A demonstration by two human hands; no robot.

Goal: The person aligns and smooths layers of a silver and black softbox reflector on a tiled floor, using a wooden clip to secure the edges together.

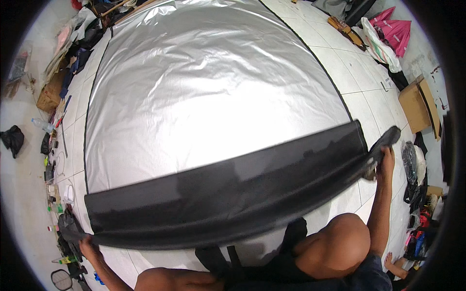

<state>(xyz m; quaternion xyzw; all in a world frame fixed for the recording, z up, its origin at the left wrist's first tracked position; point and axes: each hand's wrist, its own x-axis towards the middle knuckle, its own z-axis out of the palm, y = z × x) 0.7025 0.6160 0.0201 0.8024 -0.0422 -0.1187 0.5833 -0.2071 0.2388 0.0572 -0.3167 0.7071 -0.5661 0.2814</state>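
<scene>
Silver fabric sheet (213, 92) lies spread flat over the white tiled floor (364, 106), and you hold its near edge folded back so the black underside forms a long dark band (228, 194) across your view. That band's long axis runs from low on your left up to your right, crosswise to you, and each of your hands has one end of it. Your left hand (87, 245) pinches the lower left corner, grip closed on the fabric just above the floor beside the clutter of bottles (53, 203) along the wall. Your right hand (386, 157) is raised higher and farther out, grip closed around the bunched right corner, arm nearly straight. The band hangs taut between the two grips, sagging little. The rest of the sheet stretches away from you, beyond the fold, so the free material lies ahead of both grips, not beside them. Your knees (335, 242) sit just behind the band's middle. Neither hand is nearer the sheet's centre; both are at its ends. A cardboard box (417, 104) stands well apart on the right.
</scene>
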